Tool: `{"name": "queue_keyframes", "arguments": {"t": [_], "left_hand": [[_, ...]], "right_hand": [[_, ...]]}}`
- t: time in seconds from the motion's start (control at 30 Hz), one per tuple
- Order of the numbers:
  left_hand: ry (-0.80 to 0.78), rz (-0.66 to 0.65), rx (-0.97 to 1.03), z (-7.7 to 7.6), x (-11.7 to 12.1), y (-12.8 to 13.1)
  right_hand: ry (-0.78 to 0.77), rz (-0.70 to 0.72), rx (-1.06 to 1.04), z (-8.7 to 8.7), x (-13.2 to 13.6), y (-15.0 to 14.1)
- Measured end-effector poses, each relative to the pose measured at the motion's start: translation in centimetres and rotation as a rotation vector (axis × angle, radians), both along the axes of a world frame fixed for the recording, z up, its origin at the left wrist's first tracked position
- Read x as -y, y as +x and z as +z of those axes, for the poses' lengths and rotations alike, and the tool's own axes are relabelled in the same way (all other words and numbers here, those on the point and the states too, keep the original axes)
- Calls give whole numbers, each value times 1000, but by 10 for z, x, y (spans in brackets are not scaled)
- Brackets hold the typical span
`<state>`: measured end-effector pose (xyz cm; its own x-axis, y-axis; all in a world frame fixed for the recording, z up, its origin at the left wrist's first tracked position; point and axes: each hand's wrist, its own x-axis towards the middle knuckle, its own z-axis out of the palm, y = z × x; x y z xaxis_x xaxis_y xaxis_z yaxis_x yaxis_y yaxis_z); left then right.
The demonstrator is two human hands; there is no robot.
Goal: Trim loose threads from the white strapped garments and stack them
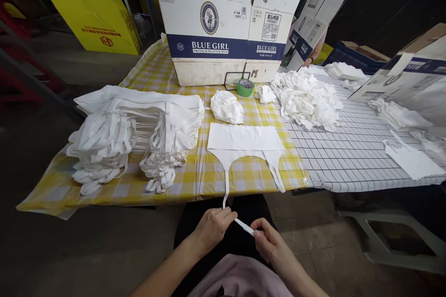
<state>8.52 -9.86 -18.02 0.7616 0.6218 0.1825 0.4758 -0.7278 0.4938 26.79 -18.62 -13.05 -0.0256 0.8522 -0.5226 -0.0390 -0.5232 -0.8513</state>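
A white camisole top [245,141] lies flat on the yellow checked tablecloth [195,181], its straps toward me. One shoulder strap [226,188] runs over the table edge to my lap. My left hand [214,225] is closed around that strap. To its right, my right hand [266,239] pinches the strap's end by a small slider, and the stretch between the hands is taut. The other strap [277,178] hangs near the table's edge. Left of the camisole stands a thick stack of white camisoles [139,125] with dangling straps.
Behind the camisole are a bunched white garment [227,106], a roll of green tape [245,87] and a large beer carton [209,18]. A heap of white garments [310,100] lies on the right. Someone's hand [307,61] shows behind another carton [311,28].
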Motion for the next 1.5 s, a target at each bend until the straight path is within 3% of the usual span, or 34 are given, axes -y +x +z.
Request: {"name": "queue_keyframes", "arguments": {"t": [0.1,0.27,0.43,0.57,0.73,0.87,1.07,1.2,1.5], "left_hand": [[-36,32,63,7,4,2],[-242,-16,178,34,14,11],[-624,231,390,51,14,23],[-1034,349,591,48,6,28],[-1296,373,802,44,-2,25],[-1357,385,871,53,-5,23],[-1407,378,900,66,-6,27],[-1413,393,931,73,-9,28],[-1423,395,956,81,-17,28]], "right_hand": [[-25,-13,-63,5,-4,0],[-46,32,-276,23,-21,0],[77,-72,-348,46,-47,3],[205,-9,-199,46,-62,6],[393,63,277,27,-59,11],[515,224,445,12,-48,2],[650,143,609,8,-53,-12],[743,220,642,9,-63,-9],[763,256,789,2,-85,-1]]}}
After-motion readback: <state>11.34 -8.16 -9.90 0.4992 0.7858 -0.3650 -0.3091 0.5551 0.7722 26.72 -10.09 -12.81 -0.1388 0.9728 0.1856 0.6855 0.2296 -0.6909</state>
